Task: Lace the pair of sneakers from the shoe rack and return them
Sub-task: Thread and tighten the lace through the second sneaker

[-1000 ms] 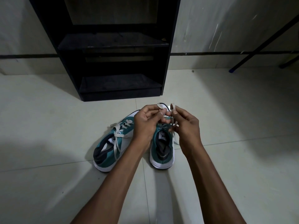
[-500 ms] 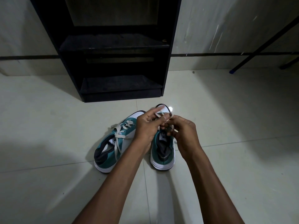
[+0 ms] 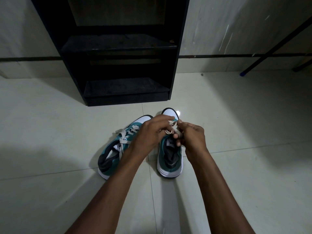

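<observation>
In front of the shoe rack [image 3: 118,53], both sneakers sit on the floor; left hand [image 3: 150,132] and right hand [image 3: 192,137] each pinch the right sneaker's [image 3: 169,159] lace [image 3: 172,126], apparently forming its bow.

the floor [image 3: 219,166] is glossy pale tile, smooth enough to mirror a light spot just beyond the right sneaker [image 3: 169,159]. both sneakers have matt teal cloth uppers, smooth white rubbery soles and flat woven cloth laces [image 3: 124,137]. behind them, the shoe rack [image 3: 118,48] looks like matt black board, its shelves dusty.
</observation>
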